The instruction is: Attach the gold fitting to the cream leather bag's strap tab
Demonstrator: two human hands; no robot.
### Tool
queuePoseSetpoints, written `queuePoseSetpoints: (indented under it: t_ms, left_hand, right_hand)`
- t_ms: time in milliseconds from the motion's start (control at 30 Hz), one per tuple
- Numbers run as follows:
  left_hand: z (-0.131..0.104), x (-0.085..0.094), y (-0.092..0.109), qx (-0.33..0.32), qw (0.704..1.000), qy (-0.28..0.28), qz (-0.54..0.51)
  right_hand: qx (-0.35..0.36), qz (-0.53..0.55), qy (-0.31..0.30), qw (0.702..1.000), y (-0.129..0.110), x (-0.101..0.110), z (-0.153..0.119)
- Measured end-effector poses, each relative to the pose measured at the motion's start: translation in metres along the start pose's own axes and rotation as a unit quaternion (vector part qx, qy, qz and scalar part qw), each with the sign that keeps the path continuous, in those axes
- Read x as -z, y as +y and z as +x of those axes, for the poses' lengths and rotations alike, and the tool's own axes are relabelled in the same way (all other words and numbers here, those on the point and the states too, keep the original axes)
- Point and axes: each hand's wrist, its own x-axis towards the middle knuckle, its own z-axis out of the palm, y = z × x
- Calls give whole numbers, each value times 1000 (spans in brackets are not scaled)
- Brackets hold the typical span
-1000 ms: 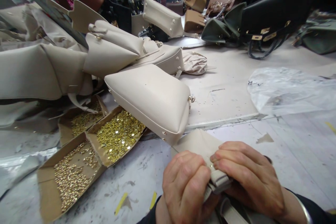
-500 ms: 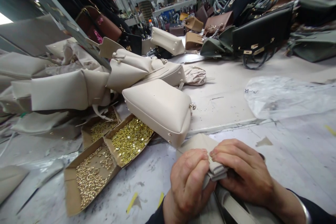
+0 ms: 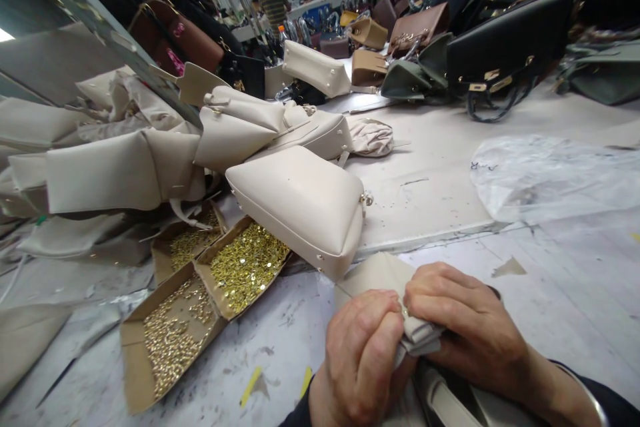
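Both my hands grip a cream leather bag (image 3: 383, 271) at the lower right. My left hand (image 3: 363, 353) is closed on its folded edge, fingers bent, fingertips near a small metal piece. Close beside it, my right hand (image 3: 465, 330) pinches the same folded leather from the other side. A cream strap curves below my hands. Just behind the held bag lies another cream bag (image 3: 300, 203) with small metal studs on its base. My thumbs are mostly hidden.
Cardboard trays of gold screws (image 3: 250, 267) and small gold studs (image 3: 173, 340) stand on the left. Cream bags (image 3: 105, 173) are piled behind them. A clear plastic sheet (image 3: 555, 177) lies at right, with a black bag (image 3: 510, 47) and others farther back.
My right hand has shifted slightly right and the folded leather edge has turned a little with it. My left hand stays nearly in place. The view has tilted slightly.
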Motion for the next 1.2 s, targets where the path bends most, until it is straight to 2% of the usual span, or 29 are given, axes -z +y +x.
queuePoseSetpoints:
  t_ms: [100, 200, 333, 433, 500, 567, 633, 733, 800, 867, 1033, 1200]
  left_hand:
    - [2, 0, 0, -6, 1000, -11, -10]
    - [7, -1, -1, 15, 999, -32, -34]
    - [11, -3, -3, 102, 992, -15, -68]
    - [15, -5, -4, 161, 984, 7, -81]
    - [19, -5, -5, 207, 973, 5, -105]
    - [24, -5, -6, 280, 951, -8, -131]
    - [28, -3, -8, 376, 913, -29, -158]
    - [30, -2, -13, 501, 838, -41, -215]
    - [29, -2, -18, 549, 796, -29, -253]
    - [26, -3, -22, 576, 769, -9, -279]
    - [21, -8, -25, 605, 728, 20, -321]
    - [23, -10, -25, 621, 699, 26, -352]
  right_hand:
    - [12, 0, -11, 1000, 0, 1, -1]
    - [-11, 8, -22, 1000, 1, 1, -5]
    - [-40, -14, -9, 999, 5, -2, -12]
    - [-43, -39, 25, 998, 8, -6, -13]
    - [-44, -13, 53, 998, 9, -9, -10]
    - [-72, 35, 69, 994, 10, -11, -3]
    - [-144, 80, 64, 984, 10, -13, 7]
    - [-278, 154, 17, 948, 14, -14, 25]
    - [-331, 212, -21, 919, 21, -16, 35]
    - [-362, 269, -45, 891, 30, -18, 41]
    - [-415, 384, -60, 822, 50, -26, 41]
    - [-425, 444, -56, 787, 60, -29, 32]
